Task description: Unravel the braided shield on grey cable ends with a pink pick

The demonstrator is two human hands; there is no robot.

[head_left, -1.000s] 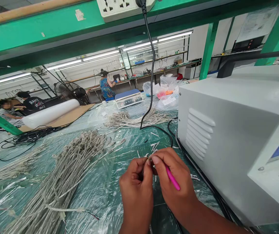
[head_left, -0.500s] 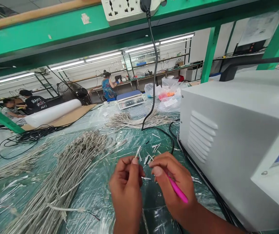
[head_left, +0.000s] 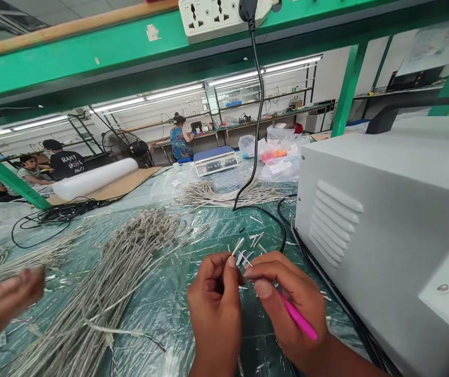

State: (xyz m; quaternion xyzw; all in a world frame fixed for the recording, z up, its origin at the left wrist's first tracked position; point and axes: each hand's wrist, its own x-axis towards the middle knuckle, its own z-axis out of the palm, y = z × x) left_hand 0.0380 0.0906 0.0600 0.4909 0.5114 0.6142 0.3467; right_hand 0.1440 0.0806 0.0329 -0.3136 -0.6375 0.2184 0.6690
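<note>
My left hand point(head_left: 216, 309) pinches a thin cable end point(head_left: 238, 246) between thumb and forefinger, its pale, shiny tip pointing up and away. In my right hand point(head_left: 289, 298) lies a pink-handled pick point(head_left: 300, 318), held like a pen. The slim metal point of the pick reaches left, close to the cable end; whether they touch, I cannot tell. Small silvery foil scraps point(head_left: 255, 240) are scattered on the table just beyond my fingers. To the left of my hands lies a large bundle of grey braided cables point(head_left: 107, 283).
Another person's hand point(head_left: 8, 303) reaches in from the left edge. A grey machine point(head_left: 326, 209) stands close on the right. A black power cord point(head_left: 259, 104) hangs from the power strip point(head_left: 209, 18). Behind are more cables point(head_left: 204, 193), a scale point(head_left: 216, 161) and plastic bags point(head_left: 279, 152).
Another person's hand has come into view at the left. The whole scene has shifted slightly right. The cable end in my left hand now leans more to the right, nearer the pick's point.
</note>
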